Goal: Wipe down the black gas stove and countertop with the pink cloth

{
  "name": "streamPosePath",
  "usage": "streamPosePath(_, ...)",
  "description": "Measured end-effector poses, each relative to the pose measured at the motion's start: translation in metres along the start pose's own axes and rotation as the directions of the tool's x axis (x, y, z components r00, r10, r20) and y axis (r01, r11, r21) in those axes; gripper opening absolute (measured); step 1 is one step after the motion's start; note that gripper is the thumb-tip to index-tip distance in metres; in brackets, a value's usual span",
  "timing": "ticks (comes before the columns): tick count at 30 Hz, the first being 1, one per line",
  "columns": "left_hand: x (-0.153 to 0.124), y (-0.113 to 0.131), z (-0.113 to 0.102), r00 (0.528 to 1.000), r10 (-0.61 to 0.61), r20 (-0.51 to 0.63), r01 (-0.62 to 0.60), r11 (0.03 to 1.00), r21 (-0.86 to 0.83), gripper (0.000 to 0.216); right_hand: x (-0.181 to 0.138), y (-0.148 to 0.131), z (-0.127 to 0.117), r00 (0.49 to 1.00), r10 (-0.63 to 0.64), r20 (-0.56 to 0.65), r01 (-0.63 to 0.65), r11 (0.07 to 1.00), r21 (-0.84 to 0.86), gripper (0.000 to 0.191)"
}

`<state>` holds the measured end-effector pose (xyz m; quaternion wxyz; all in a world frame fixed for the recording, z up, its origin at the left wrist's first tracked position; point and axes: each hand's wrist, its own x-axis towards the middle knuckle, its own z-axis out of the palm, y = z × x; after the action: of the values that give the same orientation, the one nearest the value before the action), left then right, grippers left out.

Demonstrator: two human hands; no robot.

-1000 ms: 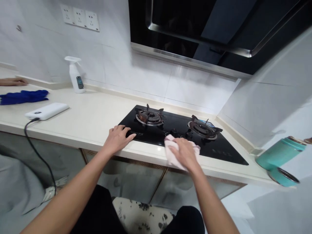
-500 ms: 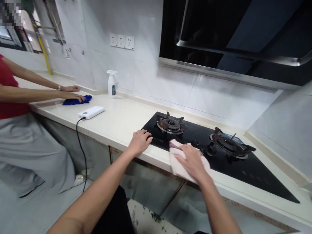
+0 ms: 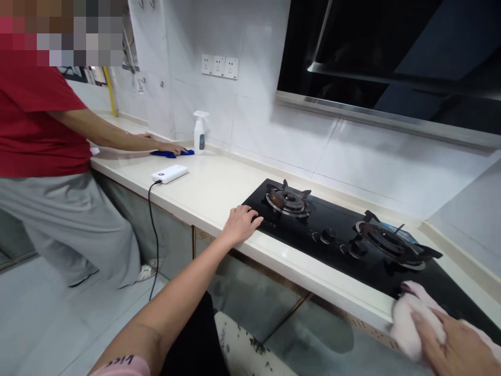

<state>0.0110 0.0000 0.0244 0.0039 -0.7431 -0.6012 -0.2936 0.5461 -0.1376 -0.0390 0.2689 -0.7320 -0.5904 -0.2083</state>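
Note:
My left hand point(image 3: 241, 224) lies on the front left corner of the black gas hob point(image 3: 301, 237) and the counter edge beside it, fingers stretched out and holding nothing. At the lower right, my right hand point(image 3: 456, 339) presses a pale pink cloth point(image 3: 409, 318) over the front edge of the hob and counter. Its fingers are curled on the cloth and partly blurred. Two burners, the left one point(image 3: 288, 201) and the right one point(image 3: 389, 241), stand behind a pair of black knobs point(image 3: 327, 236).
A co-worker point(image 3: 43, 125) at the left has a hand on a blue cloth point(image 3: 168, 154). Along the counter point(image 3: 211, 183) are a white spray bottle point(image 3: 199, 137) and a white power bank point(image 3: 169, 174) with a hanging black cable. A range hood point(image 3: 383, 68) overhangs the hob.
My right hand has slid the pink cloth rightward along the hob's front edge. My left hand stays at the corner. The co-worker has leaned in, moving the blue cloth toward the spray bottle.

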Motion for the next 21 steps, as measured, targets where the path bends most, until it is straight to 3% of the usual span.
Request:
streamPosePath(2,0.0,0.002,-0.002,1.0,-0.011,0.014,0.011,1.0,-0.017,0.047,-0.009,-0.044,0.004,0.999,-0.042,0.003,0.043,0.998,-0.041,0.063)
streamPosePath(5,-0.001,0.003,-0.005,0.999,-0.025,0.02,0.026,0.998,-0.057,0.048,-0.021,-0.133,0.014,0.968,-0.247,-0.032,0.248,0.969,0.014,0.053)
streamPosePath(9,-0.002,0.0,-0.005,0.999,-0.034,-0.003,0.033,0.991,-0.128,0.046,-0.023,-0.256,0.025,0.838,-0.535,-0.108,0.546,0.827,0.136,0.036)
streamPosePath(13,0.003,-0.009,-0.002,0.998,-0.066,-0.015,0.062,0.982,-0.179,0.046,-0.014,-0.353,0.025,0.759,-0.645,-0.088,0.648,0.736,0.197,0.046)
streamPosePath(15,0.007,-0.015,-0.002,0.995,-0.103,-0.002,0.1,0.976,-0.195,0.047,-0.01,-0.382,0.024,0.73,-0.681,-0.055,0.678,0.71,0.191,0.052)
streamPosePath(17,0.011,-0.02,-0.002,0.992,-0.129,0.011,0.128,0.97,-0.206,0.047,-0.008,-0.393,0.024,0.714,-0.698,-0.059,0.694,0.693,0.197,0.057)
streamPosePath(21,0.014,-0.025,-0.003,0.997,-0.076,-0.003,0.075,0.981,-0.179,0.044,-0.01,-0.363,0.026,0.703,-0.698,-0.138,0.707,0.664,0.244,0.062)
